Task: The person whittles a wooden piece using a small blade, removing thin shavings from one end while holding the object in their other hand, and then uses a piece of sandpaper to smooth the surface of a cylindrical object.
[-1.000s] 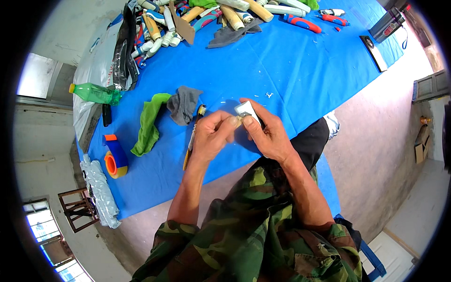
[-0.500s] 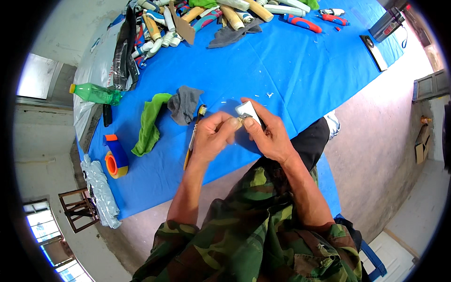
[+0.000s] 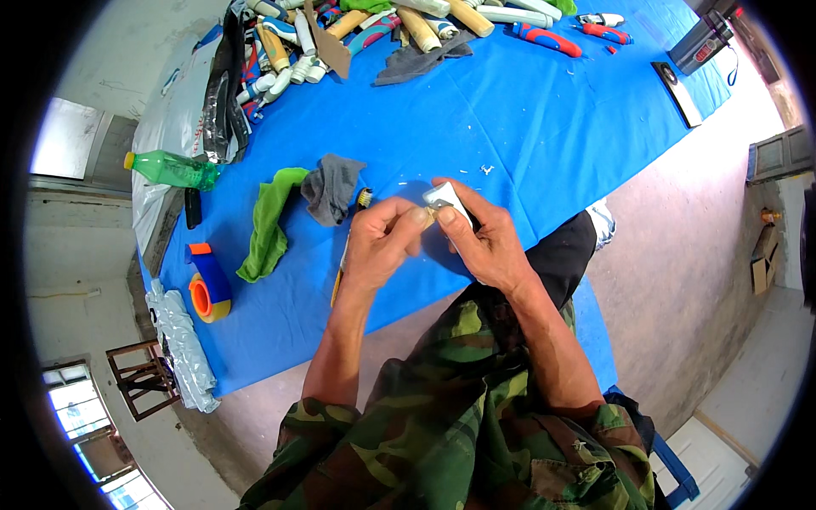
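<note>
Tape dispenser (image 3: pixel 209 287): set well left of the left hand.
Green cloth (image 3: pixel 270 228): laid between dispenser and left hand.
Grey cloth (image 3: pixel 332 189): crumpled, left of and beyond the left hand.
Toothbrush (image 3: pixel 365 198): partly hidden by the left hand.
Left hand (image 3: pixel 382 242): small yellowish bit (image 3: pixel 431 215) pinched by thumb and forefinger.
White oblong piece (image 3: pixel 446 195): held up between both hands.
Right hand (image 3: pixel 489 244): fingers curled around the white piece.

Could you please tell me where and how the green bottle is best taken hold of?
The green bottle is probably best gripped around its mid-body from above, since it lies on its side, yellow cap pointing left, rounded flank up.
</note>
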Demonstrator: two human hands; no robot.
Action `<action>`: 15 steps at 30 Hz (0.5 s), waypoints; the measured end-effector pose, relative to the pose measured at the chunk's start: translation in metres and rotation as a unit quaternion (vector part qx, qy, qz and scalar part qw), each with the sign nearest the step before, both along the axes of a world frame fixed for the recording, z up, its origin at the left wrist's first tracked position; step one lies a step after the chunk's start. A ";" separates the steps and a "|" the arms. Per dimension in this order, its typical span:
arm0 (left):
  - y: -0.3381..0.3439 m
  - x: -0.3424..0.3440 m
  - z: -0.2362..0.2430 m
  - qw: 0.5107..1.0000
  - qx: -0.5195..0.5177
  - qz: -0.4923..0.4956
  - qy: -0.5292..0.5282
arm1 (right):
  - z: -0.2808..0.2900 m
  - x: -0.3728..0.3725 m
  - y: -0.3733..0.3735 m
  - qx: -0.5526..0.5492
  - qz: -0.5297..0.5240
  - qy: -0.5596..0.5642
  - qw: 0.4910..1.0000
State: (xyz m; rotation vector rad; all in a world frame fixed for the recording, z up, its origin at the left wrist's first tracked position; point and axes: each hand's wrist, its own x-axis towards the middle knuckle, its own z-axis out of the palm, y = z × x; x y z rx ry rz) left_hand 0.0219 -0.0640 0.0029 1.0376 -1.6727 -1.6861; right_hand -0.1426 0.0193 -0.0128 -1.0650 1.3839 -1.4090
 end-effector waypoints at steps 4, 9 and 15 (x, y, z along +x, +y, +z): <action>-0.002 0.002 0.000 1.000 0.008 0.006 0.009 | 0.001 0.002 -0.001 0.006 -0.004 0.006 1.000; 0.000 0.003 -0.003 1.000 0.009 -0.011 0.006 | -0.002 -0.001 0.002 0.005 -0.002 0.019 1.000; 0.003 -0.001 -0.003 1.000 0.011 -0.011 0.003 | -0.001 -0.003 0.004 0.003 0.012 0.007 1.000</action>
